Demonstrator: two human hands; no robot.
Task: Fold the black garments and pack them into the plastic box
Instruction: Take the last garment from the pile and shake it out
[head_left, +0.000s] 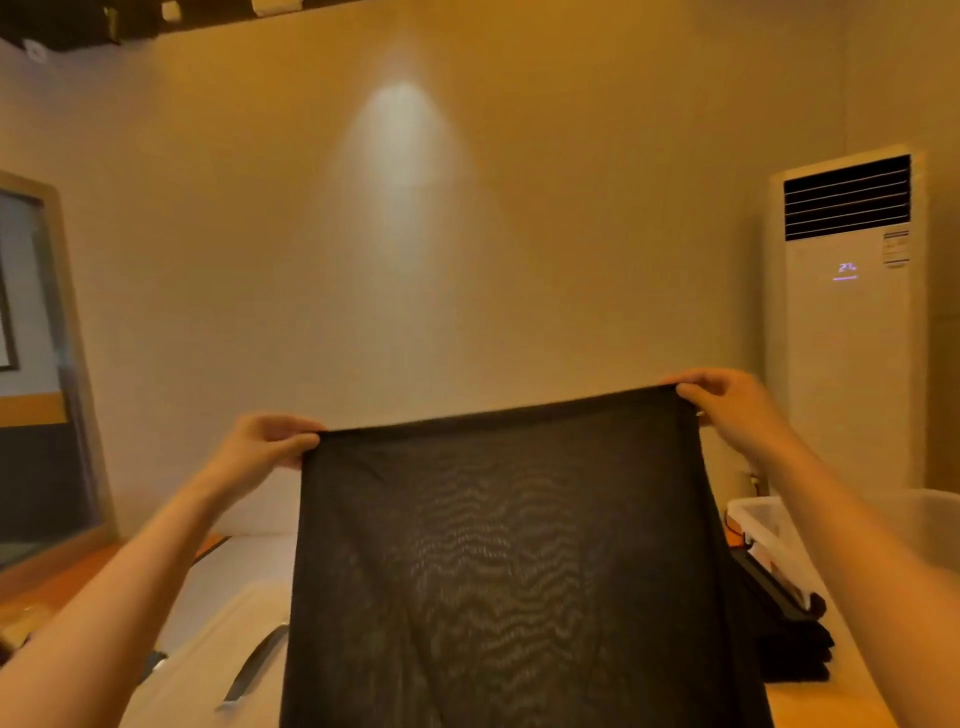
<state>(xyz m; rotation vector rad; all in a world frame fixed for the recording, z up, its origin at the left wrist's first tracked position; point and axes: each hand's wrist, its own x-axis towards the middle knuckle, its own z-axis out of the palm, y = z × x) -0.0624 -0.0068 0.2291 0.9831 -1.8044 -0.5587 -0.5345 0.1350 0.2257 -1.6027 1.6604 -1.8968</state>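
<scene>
Holding the black garment (498, 545) up by its top edge, spread flat in the air above the tabletop (836, 701). Left hand (262, 441) pinches the left corner and right hand (727, 402) pinches the right corner, with the right slightly higher. Cloth is thin and semi-sheer; its lower end is out of frame. Plastic box (758, 519) stands at right, with a stack of folded black garments (795, 644) near it. Judgement: this is squaring-up before the first fold. To do it well, level both corners, keep the edge taut, let twists hang out, then lower without bunching. Thin fabric probably slips, so keep a firm pinch.
</scene>
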